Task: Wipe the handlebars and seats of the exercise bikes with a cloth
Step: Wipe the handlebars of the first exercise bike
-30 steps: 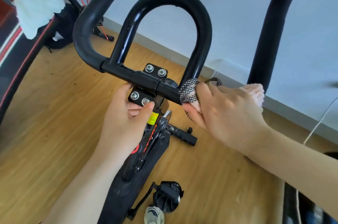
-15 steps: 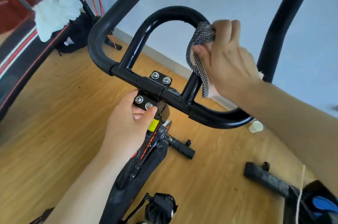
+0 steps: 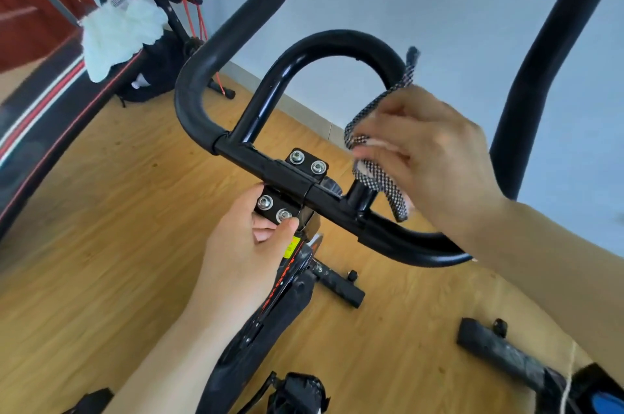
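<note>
The black handlebars [image 3: 270, 174] of an exercise bike fill the middle of the view, with a raised centre loop [image 3: 341, 42] and two long side grips. My right hand [image 3: 435, 157] grips a black-and-white checked cloth [image 3: 378, 177] wrapped round the right leg of that loop, just above the crossbar. My left hand [image 3: 243, 255] holds the bolted clamp and stem [image 3: 277, 207] under the crossbar, thumb on the clamp face. The seat is out of view.
The bike's frame [image 3: 270, 322] and a pedal [image 3: 297, 393] are below my arms, on a wooden floor. The base bar of another machine [image 3: 506, 356] lies at the right. A second bike [image 3: 152, 42] with a white cloth [image 3: 121, 32] draped on it stands far left, beside a red door.
My right hand slid the cloth up the right leg of the loop towards its top, then back down towards the crossbar. My left hand stayed on the clamp.
</note>
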